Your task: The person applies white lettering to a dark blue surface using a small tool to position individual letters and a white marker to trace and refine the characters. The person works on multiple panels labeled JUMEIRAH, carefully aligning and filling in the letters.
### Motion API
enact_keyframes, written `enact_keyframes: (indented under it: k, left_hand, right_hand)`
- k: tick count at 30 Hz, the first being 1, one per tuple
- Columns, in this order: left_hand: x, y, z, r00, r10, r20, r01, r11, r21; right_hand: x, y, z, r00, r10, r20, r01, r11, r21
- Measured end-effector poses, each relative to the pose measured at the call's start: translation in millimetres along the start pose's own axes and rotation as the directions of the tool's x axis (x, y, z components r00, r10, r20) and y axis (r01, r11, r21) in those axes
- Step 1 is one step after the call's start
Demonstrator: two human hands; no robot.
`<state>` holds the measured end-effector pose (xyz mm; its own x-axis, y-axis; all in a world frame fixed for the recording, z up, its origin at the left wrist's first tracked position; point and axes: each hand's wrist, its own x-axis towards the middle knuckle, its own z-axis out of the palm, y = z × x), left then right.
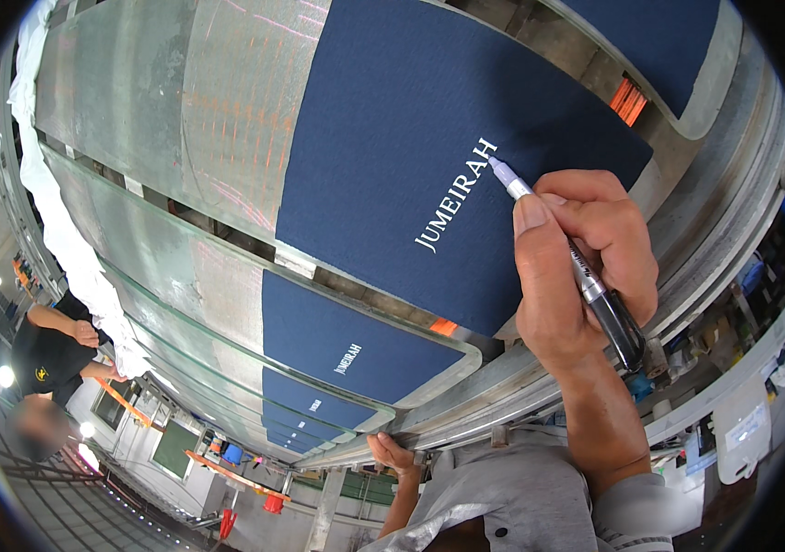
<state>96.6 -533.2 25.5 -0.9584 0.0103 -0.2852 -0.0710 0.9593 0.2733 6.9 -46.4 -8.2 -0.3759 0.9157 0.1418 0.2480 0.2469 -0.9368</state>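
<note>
- Marker pen [611,315]: one.
- Navy panels [374,138]: at least four, along bench [719,244] near edge.
- Right hand [547,281]: grip closed around pen, tip angled down-inward.
- Left hand [391,453]: at near edge; grip cannot be determined.

A long surface [126,83] of pale, glossy boards recedes toward the lower left, with narrow gaps between the boards and a metal rail [733,221] along its near side. Beyond its far end, a white wall [133,440] holds a dark green pane [175,448] in a pale frame. Orange bars [236,476] cross the room there, near a grey post [325,509]. Bright round lamps [6,376] dot the left rim, beside a dark grid [57,501] of slats. At right, cluttered shelving [733,354] curves along the rim, its contents too small to tell.
</note>
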Motion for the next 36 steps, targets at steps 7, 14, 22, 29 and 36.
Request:
enact_keyframes:
  k: [7,14,22,29,36]
  left_hand:
    - [-0.8,0.7,-1.6,1.0,-0.01,0.01,0.01,0.999,0.049]
    - [-1.2,-0.3,-1.6,1.0,-0.027,0.012,0.026,0.999,0.033]
    - [-1.8,-1.3,-3.4,0.999,-0.038,0.02,0.037,0.998,0.05]
    - [-2.1,0.0,-3.3,0.998,-0.054,0.015,0.054,0.997,0.053]
    - [-0.4,7.2,7.9,0.997,0.0,-0.077,-0.005,0.998,-0.065]
  right_hand:
    - [-0.4,-0.4,-0.6,1.0,0.015,-0.01,-0.015,1.0,0.003]
    - [-0.9,-1.8,-0.4,1.0,0.025,0.0,-0.025,1.0,-0.003]
    - [-1.8,1.1,0.3,1.0,-0.005,-0.011,0.005,1.0,0.009]
    - [-2.4,-10.7,-2.1,0.984,0.178,-0.02,-0.174,0.975,0.137]
    - [1.3,-22.5,-18.6,0.978,0.201,0.049,-0.205,0.913,0.353]
